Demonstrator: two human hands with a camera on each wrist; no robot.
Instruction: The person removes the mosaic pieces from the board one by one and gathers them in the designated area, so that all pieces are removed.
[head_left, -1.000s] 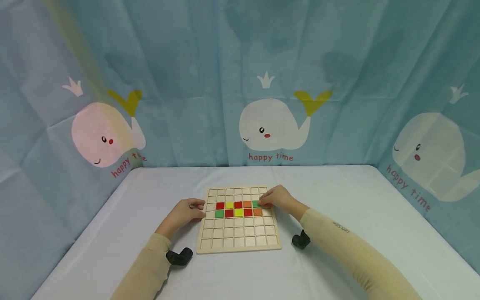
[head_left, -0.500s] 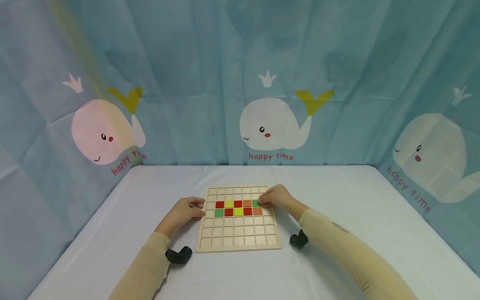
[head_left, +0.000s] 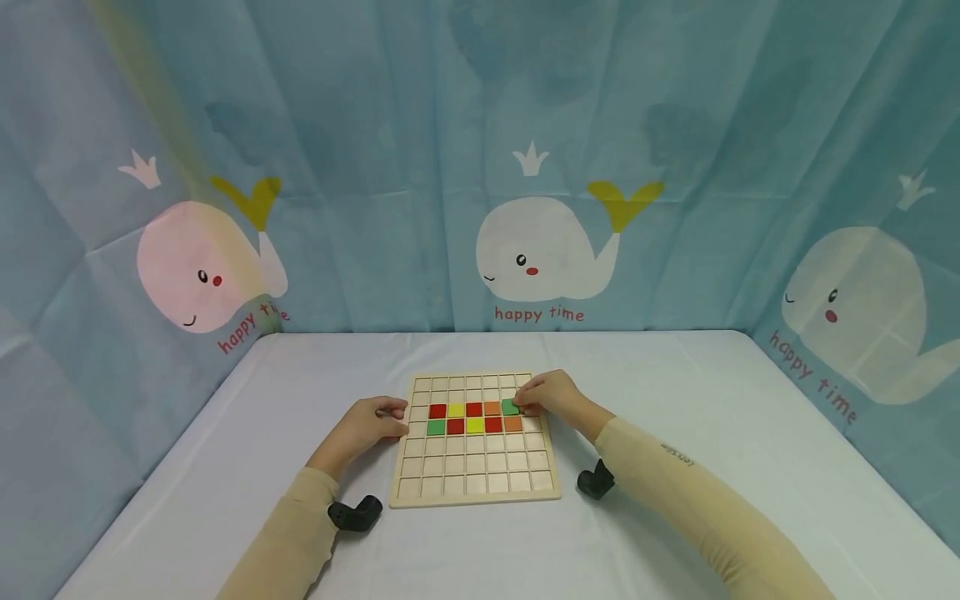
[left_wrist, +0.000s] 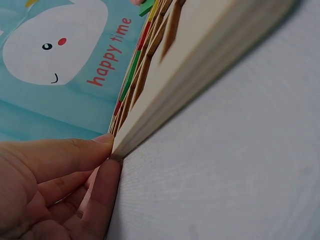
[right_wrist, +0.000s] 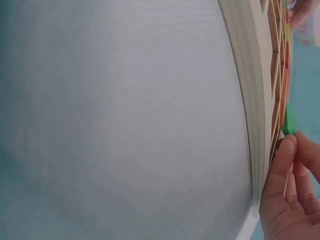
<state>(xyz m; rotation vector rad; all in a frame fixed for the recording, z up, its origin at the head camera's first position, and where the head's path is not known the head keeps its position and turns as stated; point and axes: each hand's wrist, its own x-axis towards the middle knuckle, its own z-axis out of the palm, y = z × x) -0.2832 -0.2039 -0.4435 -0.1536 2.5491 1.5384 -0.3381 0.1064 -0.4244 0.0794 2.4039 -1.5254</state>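
A square wooden grid board (head_left: 476,483) lies on the white table, with two rows of coloured square tiles set in its cells. My left hand (head_left: 367,425) is at the board's left edge; in the left wrist view its fingertips (left_wrist: 104,140) hold the rim. My right hand (head_left: 555,396) reaches over the right edge and pinches a green tile (head_left: 510,407) at the end of the upper row. The right wrist view shows this green tile (right_wrist: 290,120) tilted up between thumb and finger. Beside it lies an orange tile (head_left: 492,408), with another orange tile (head_left: 513,424) just in front.
Another green tile (head_left: 436,427) sits at the left of the front row, among red and yellow tiles. White cloth covers the table (head_left: 660,375). A blue curtain (head_left: 375,167) with whale prints hangs behind and at both sides. Black wrist devices (head_left: 356,514) are at both sleeves.
The green tile in my right hand has tilted and risen slightly at its cell. My left hand keeps its place at the board's edge. The head view has shifted a little.
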